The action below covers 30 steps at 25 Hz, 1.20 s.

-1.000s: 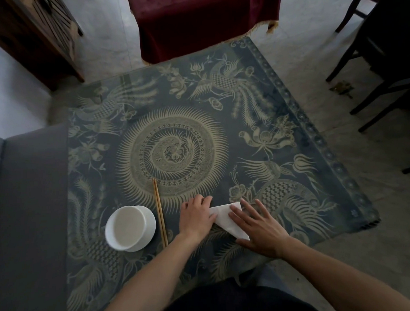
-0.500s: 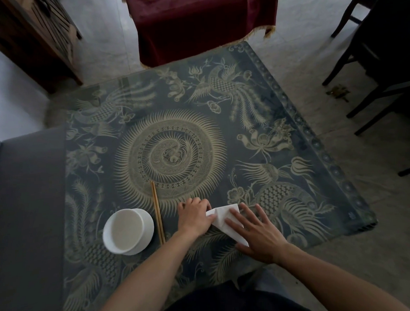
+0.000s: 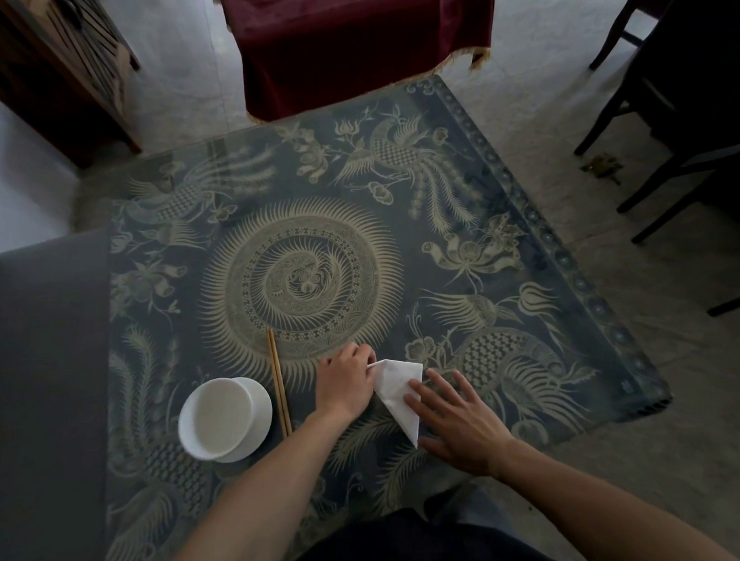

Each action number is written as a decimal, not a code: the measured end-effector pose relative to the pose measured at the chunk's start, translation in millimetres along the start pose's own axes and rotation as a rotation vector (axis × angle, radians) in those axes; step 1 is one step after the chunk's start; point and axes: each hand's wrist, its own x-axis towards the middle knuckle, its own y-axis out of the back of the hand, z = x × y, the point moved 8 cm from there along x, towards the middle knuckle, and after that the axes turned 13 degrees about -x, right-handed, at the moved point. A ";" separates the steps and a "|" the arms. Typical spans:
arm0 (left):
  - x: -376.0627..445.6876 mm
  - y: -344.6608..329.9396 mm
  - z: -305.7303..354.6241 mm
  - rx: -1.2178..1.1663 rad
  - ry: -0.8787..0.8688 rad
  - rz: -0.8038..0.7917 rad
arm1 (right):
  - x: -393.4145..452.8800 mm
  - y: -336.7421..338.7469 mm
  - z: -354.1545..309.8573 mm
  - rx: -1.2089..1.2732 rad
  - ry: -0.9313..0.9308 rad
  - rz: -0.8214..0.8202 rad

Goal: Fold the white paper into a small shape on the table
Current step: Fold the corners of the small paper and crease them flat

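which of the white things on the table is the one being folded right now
The white paper, a flat pointed shape held between the left hand and right hand. The white bowl sits untouched beside the chopsticks.

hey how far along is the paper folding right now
Done: the white paper is already folded down into a pointed, roughly triangular piece lying on the table. In hand: the left hand pinches its upper left corner in a closed grip, while the right hand lies flat, open, pressing its right side. Left: the piece looks loosely creased, so more folds probably remain. The bowl and chopsticks sit untouched alongside.
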 end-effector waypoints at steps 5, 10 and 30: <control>-8.2 3.7 6.6 -0.085 -0.080 0.052 | 0.7 -1.9 -1.3 0.008 -0.015 -0.007; -8.8 -0.7 1.4 -0.262 0.061 0.029 | 2.3 -1.4 -0.2 0.001 -0.015 -0.034; -29.0 -37.6 -39.1 0.320 -0.054 -0.342 | 14.2 -18.3 14.5 0.068 -0.154 -0.137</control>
